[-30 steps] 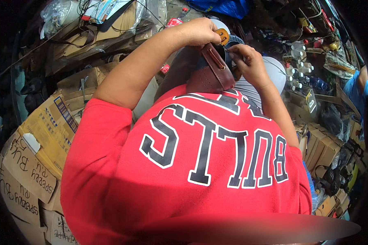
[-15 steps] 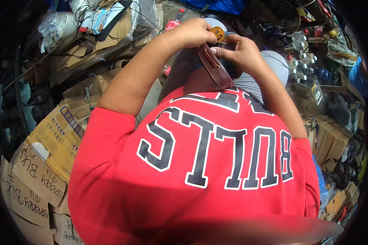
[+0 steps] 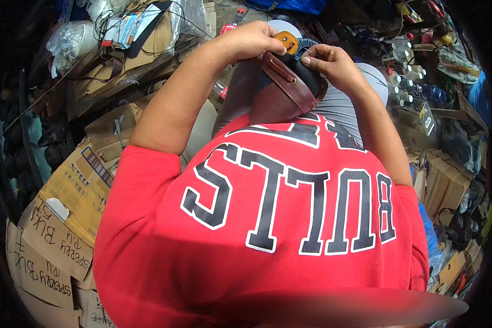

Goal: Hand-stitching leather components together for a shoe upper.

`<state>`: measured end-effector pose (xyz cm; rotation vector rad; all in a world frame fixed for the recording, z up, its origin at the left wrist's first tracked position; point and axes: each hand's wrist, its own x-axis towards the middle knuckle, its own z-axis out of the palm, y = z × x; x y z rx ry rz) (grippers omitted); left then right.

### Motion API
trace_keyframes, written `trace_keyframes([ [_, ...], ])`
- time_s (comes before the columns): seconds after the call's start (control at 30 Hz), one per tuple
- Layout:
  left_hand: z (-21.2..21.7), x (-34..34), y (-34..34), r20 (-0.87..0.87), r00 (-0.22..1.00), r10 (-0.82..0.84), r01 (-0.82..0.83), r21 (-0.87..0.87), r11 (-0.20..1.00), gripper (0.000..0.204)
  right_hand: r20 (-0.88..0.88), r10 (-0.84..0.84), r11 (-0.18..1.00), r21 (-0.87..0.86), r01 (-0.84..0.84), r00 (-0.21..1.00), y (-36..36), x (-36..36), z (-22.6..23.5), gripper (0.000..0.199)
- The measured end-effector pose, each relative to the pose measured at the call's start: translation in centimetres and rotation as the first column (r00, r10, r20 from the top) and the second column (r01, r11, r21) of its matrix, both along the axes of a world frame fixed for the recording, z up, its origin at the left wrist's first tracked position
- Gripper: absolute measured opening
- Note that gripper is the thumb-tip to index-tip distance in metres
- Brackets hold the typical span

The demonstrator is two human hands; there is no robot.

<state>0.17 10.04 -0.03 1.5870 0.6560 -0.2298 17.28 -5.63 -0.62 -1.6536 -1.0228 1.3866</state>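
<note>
Your right hand [image 3: 336, 64] is now farther off the brown leather [image 3: 276, 101], exposing more; fingertips nearly meet, can't tell on what. Your left hand [image 3: 254, 41] pinches its top.

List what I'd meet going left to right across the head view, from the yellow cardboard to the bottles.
Yellow cardboard, left hand, brown leather piece, right hand, clear bottles.

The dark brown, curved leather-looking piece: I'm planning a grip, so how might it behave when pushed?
The dark brown, curved leather-looking piece probably bends rather than cracks, since its wall looks like leather. Its stitched seam looks layered, so likely stiffer. Its open, hollow form suggests low weight.
</note>
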Motion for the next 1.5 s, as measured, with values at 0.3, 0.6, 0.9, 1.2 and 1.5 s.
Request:
trace_keyframes([
  [0.3, 0.4, -0.2, -0.1, -0.003, 1.0, 0.003, -0.003, -0.023, 1.0, 0.026, 0.038, 0.006, 1.0, -0.007, -0.006, 0.999, -0.1, 0.1, -0.4, 0.021],
  [0.6, 0.7, -1.0, 0.2, 0.068, 0.994, -0.085, 0.084, 0.018, 0.996, 0.032, -0.056, -0.041, 0.991, 0.122, 0.047, 0.998, -0.8, -0.3, 1.9, 0.02],
  [0.9, 1.1, -3.0, 1.4, 0.128, 0.991, 0.027, -0.002, -0.193, 0.981, 0.035, 0.541, -0.154, 0.895, 0.431, -0.115, 0.827, -0.1, -2.0, 3.8, 0.021],
  [1.2, 0.4, -3.0, 1.1, 0.119, 0.988, 0.096, -0.058, -0.288, 0.956, 0.037, 0.731, -0.097, 0.913, 0.335, -0.231, 0.676, 0.2, -2.6, 3.5, 0.021],
  [1.5, 0.1, -3.0, 0.9, 0.124, 0.986, 0.115, -0.074, -0.292, 0.954, 0.034, 0.737, -0.075, 0.914, 0.321, -0.25, 0.672, 0.3, -2.8, 2.9, 0.02],
])
